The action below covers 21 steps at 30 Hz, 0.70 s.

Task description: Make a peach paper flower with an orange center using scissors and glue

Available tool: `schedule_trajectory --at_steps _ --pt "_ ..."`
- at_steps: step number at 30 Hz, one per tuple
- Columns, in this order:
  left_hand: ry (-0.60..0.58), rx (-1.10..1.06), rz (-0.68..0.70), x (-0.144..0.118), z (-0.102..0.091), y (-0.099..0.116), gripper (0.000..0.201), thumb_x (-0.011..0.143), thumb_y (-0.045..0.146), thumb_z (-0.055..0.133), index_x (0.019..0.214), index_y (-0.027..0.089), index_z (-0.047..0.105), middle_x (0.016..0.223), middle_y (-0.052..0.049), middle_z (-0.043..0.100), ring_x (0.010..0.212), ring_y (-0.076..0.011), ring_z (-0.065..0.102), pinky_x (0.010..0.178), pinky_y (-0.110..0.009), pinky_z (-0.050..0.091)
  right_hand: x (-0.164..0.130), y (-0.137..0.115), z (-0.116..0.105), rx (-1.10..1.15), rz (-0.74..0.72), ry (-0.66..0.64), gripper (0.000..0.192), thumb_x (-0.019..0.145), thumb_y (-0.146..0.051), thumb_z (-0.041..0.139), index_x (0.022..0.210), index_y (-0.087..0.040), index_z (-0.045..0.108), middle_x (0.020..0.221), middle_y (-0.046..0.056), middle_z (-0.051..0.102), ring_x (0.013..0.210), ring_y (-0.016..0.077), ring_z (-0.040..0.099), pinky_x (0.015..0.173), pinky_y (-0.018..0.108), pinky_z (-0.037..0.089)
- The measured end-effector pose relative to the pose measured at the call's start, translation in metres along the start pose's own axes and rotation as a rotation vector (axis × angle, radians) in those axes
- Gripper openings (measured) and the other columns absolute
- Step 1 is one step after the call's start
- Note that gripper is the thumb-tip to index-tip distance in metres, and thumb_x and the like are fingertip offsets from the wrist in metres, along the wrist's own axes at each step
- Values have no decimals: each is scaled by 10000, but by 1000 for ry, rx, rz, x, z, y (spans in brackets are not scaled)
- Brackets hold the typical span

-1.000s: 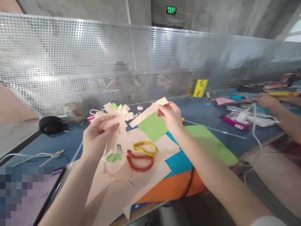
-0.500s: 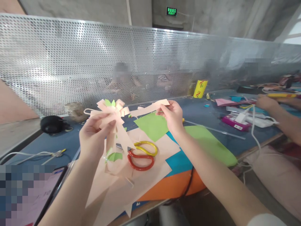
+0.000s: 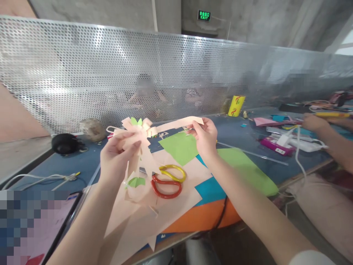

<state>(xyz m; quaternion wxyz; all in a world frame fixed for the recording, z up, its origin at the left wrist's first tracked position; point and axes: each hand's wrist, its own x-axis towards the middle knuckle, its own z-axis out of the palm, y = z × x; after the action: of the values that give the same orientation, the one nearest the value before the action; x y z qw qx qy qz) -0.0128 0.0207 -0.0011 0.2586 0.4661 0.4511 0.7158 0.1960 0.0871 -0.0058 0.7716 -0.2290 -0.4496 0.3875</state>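
Note:
My left hand point(image 3: 118, 158) grips a peach paper flower point(image 3: 138, 134) with curled strips and small green leaves at its top, held up above the table. My right hand point(image 3: 204, 137) pinches the far end of a long peach paper strip point(image 3: 176, 124) that runs leftward to the flower. Below both hands lie scissors point(image 3: 165, 180) with a red and a yellow handle, resting on a large peach paper sheet point(image 3: 176, 200). A light green paper square point(image 3: 180, 147) lies under the strip.
Blue, orange and green sheets point(image 3: 242, 165) overlap on the blue table. A tablet point(image 3: 41, 228) sits at lower left, a black object point(image 3: 64, 143) and cables at left. A perforated metal screen point(image 3: 82, 73) backs the table. Another person's hand point(image 3: 313, 121) works at right among tools.
The strip in my right hand has turned from slanting down-left to nearly level, its left end now meeting the flower. My left hand with the flower has shifted slightly up and right.

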Motion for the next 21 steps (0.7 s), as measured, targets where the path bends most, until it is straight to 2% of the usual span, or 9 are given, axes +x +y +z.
schedule_trajectory --at_steps 3,5,8,9,10,12,15,18,21 --pt "7 7 33 0 0 -1 369 528 222 784 872 190 657 743 20 658 589 -100 603 531 -194 485 0 3 -1 -4 14 -16 209 688 -250 619 795 -218 443 690 -33 557 605 107 584 543 247 505" --pt "5 -22 84 -2 1 -1 559 539 185 775 1070 242 609 871 5 678 735 -142 652 630 -225 525 -1 7 -1 5 67 -40 223 662 -240 636 792 -215 456 665 -42 554 580 100 563 533 241 488" --pt "-9 -143 120 -5 4 0 1025 563 102 752 1390 367 206 1071 -28 661 963 -224 649 765 -344 555 -3 14 0 17 156 -88 219 631 -225 657 769 -200 488 606 -55 550 525 83 524 516 228 466" --pt "-5 -183 105 -6 5 1 1101 567 83 748 1405 382 98 1088 -39 657 991 -243 642 778 -379 557 -4 16 0 22 170 -103 215 628 -224 662 759 -197 493 589 -59 547 512 78 517 511 224 460" --pt "14 -215 84 -7 6 2 1116 565 72 749 1398 384 75 1076 -42 662 993 -253 643 777 -396 560 -5 17 0 27 177 -116 212 629 -225 665 752 -195 495 577 -62 545 503 76 514 508 221 457" --pt "62 -261 52 -7 8 4 1003 551 78 761 1340 372 214 1010 -25 679 958 -253 657 743 -379 572 -7 18 1 40 194 -143 225 629 -231 675 758 -198 494 575 -67 549 500 77 523 510 223 463" --pt "73 -325 -19 -4 8 3 635 522 135 785 1071 291 504 880 10 690 840 -206 683 628 -267 567 -12 15 5 59 229 -187 277 610 -252 698 788 -205 492 640 -54 588 554 105 583 517 243 493" --pt "42 -368 -151 -1 8 -1 387 498 194 795 830 213 598 774 8 689 710 -157 673 534 -198 527 -20 9 10 100 287 -291 289 605 -258 714 791 -201 499 714 -26 636 650 150 652 539 267 528" --pt "25 -379 -171 1 8 -5 324 500 201 799 770 181 621 759 -1 696 673 -139 661 568 -204 533 -26 6 14 186 327 -384 281 628 -253 721 799 -198 505 708 -23 664 673 159 676 592 280 557"
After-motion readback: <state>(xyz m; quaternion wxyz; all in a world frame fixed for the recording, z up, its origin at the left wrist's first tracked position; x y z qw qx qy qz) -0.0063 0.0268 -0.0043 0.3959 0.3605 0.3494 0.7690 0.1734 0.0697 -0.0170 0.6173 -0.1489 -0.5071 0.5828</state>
